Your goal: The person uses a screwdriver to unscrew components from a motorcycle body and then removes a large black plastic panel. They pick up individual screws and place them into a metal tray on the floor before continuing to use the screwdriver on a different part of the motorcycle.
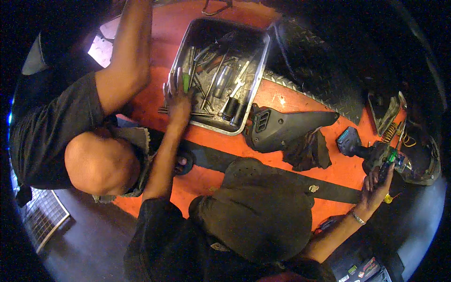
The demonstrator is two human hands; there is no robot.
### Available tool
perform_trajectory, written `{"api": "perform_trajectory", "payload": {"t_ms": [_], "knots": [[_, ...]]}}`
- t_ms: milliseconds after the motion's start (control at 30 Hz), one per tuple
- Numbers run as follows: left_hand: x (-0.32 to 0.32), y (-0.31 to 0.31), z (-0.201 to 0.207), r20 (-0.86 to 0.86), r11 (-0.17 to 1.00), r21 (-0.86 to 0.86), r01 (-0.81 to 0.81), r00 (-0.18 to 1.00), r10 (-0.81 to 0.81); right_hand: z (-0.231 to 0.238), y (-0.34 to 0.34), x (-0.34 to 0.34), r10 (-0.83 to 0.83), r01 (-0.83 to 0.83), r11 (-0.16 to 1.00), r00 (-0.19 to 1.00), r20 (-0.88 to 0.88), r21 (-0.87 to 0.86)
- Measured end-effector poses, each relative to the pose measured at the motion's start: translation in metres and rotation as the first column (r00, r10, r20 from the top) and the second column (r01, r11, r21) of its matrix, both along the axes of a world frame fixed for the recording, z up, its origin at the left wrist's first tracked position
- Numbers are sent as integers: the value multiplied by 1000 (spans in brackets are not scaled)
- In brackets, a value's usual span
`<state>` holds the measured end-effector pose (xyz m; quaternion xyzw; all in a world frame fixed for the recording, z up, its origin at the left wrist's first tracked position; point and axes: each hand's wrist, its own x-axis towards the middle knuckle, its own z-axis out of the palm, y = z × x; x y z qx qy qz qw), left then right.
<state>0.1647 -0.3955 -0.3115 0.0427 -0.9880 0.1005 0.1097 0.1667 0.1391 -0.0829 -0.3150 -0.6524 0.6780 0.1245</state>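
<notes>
My left hand lies over the left rim of a metal tray, its fingers stretched out beside a green handle. Loose tools fill the tray, among them an open-ended wrench, a black socket and several thin rods. Far to the right, my right hand is closed around a tool with a green-and-black handle; its working end cannot be made out. A coil spring and dark mechanical parts lie just beyond that hand.
A black plastic cover with a dark rag rests on the orange surface. Behind it stands a diamond-plate panel. A co-worker leans in at left, one arm raised. A cap hides the lower middle.
</notes>
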Motion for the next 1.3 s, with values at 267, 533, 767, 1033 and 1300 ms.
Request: {"api": "perform_trajectory", "payload": {"t_ms": [267, 533, 767, 1033, 1300], "knots": [[3, 4, 12, 111, 994, 100, -32, 994, 21, 5, -6, 5, 79, -97, 955, 994, -74, -281], [8, -22, -10, 19, 995, 97, 10, 1000, -12, 3, -14, 24, 68, -71, 979, 997, -22, -189], [4, -26, -2, 88, 940, 341, 1, 996, -33, -10, -4, 39, 111, -110, 968, 994, -9, -228], [-6, -25, 11, -4, 929, 370, -6, 1000, 8, -29, -17, 42, 72, -62, 996, 982, 172, -66], [-17, 7, -15, -88, 983, 71, 169, 983, -163, -7, -26, 36, 114, -133, 987, 973, 203, 86]]}}
